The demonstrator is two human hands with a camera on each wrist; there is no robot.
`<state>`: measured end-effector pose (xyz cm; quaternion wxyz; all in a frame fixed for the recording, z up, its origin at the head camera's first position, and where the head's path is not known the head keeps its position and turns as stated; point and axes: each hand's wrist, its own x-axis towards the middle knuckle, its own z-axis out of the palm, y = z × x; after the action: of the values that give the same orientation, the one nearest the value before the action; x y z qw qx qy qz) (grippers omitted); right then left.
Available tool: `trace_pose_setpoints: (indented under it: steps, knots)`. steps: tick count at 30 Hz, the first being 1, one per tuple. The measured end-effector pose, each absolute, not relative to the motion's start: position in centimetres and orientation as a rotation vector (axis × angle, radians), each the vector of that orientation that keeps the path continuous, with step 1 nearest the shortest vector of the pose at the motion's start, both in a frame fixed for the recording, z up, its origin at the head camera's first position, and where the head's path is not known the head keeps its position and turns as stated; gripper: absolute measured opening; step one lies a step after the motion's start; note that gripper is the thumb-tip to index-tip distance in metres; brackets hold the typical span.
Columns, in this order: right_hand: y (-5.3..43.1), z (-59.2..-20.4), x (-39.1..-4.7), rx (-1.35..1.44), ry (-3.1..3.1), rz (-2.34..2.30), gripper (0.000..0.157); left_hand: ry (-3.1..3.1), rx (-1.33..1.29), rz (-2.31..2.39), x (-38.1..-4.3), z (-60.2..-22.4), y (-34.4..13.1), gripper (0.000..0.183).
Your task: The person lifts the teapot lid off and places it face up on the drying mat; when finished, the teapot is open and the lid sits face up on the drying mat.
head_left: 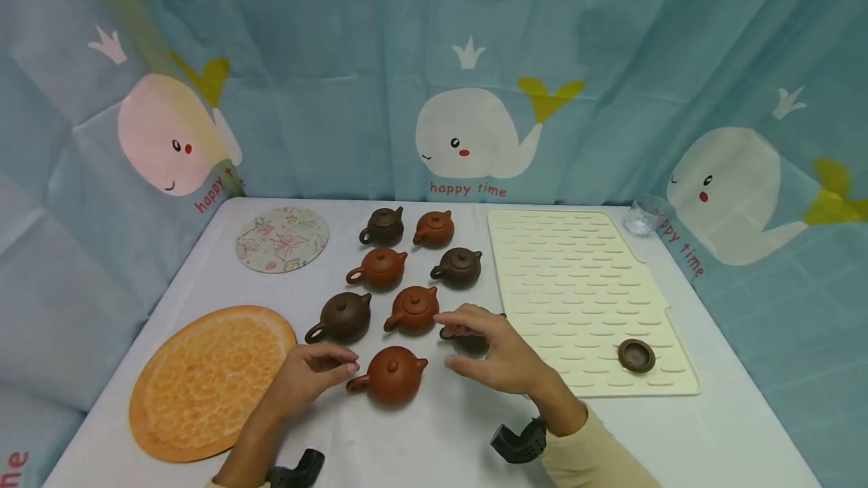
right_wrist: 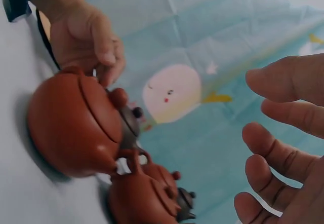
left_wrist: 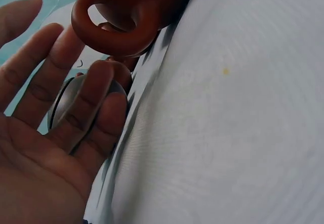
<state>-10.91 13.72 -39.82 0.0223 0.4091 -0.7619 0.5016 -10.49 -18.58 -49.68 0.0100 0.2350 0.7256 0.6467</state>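
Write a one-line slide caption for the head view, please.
Left hand and right hand flank the nearest reddish-brown clay teapot, one of eight teapots on a white tabletop.

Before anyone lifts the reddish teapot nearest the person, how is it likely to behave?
The teapot looks like hard clay, so it would probably stay stiff and might chip if knocked. A seam rings its lid, which suggests a loose piece that could slide off when tilted. Its rounded belly may roll if toppled.

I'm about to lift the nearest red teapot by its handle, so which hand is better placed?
Probably your left hand: it's close beside the handle of that red teapot, while your right hand is on the spout side.
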Motion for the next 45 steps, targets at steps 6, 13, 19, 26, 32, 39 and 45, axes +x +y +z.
trace_pose_setpoints:
  steps: [6,13,19,26,32,39,45]
  knots:
    - [12.0,-43.2,-12.3,1.313,-2.389,1.498,0.046,2.277,0.681,1.937,-10.4,-50.0,-18.7,0.011]
    - [9.3,-44.7,-12.7,1.363,-2.454,1.456,0.041,2.224,0.672,1.902,-10.5,-50.2,-18.8,0.012]
    - [8.5,-45.3,-12.9,1.374,-2.493,1.389,0.034,2.183,0.701,1.882,-10.6,-50.4,-18.7,0.012]
    - [7.9,-45.4,-12.9,1.359,-2.575,1.286,0.028,2.167,0.772,1.875,-10.8,-50.6,-18.6,0.011]
    - [7.5,-45.8,-12.5,1.333,-2.637,1.202,0.026,2.135,0.777,1.883,-10.7,-50.7,-18.5,0.012]
    - [7.5,-45.9,-12.3,1.307,-2.646,1.163,0.022,2.103,0.792,1.915,-10.8,-50.9,-18.5,0.013]
    - [7.7,-45.9,-12.7,1.365,-2.530,1.136,0.015,2.113,0.793,1.909,-10.8,-50.9,-18.6,0.013]
